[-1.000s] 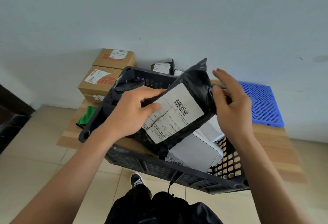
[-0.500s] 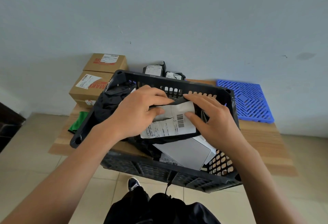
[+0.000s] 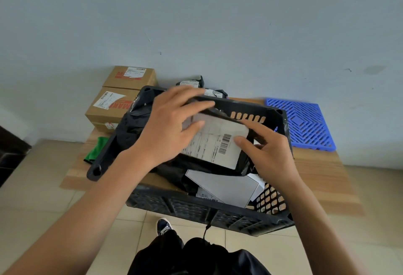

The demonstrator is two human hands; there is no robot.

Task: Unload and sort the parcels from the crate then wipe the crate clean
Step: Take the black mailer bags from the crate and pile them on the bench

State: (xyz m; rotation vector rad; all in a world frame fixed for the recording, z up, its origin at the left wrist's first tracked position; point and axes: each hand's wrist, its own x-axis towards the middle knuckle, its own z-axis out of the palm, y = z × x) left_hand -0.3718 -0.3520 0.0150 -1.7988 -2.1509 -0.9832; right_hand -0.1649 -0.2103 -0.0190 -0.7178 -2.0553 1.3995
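Since half a second ago we have shifted both hands and the black mailer bag point(image 3: 214, 141) toward the far wall of the crate, and its white label now faces up more flatly. Our wooden surface point(image 3: 316, 172) carries the black plastic crate point(image 3: 209, 211), whose near edge hangs past the surface's front. Behind the crate on the left, two cardboard boxes point(image 3: 110, 109) sit stacked against the wall; on the right lies a blue plastic grid panel point(image 3: 302, 125). Inside the crate a white parcel point(image 3: 224, 184) lies beneath the mailer bag. Two small black parcels point(image 3: 192, 82) rest behind the crate's far rim. Our left hand point(image 3: 168, 128) has its fingers clamped over the bag's upper left edge; our right hand point(image 3: 269, 149) presses fingers on its right edge. A green cloth point(image 3: 96, 150) peeks out left of the crate.
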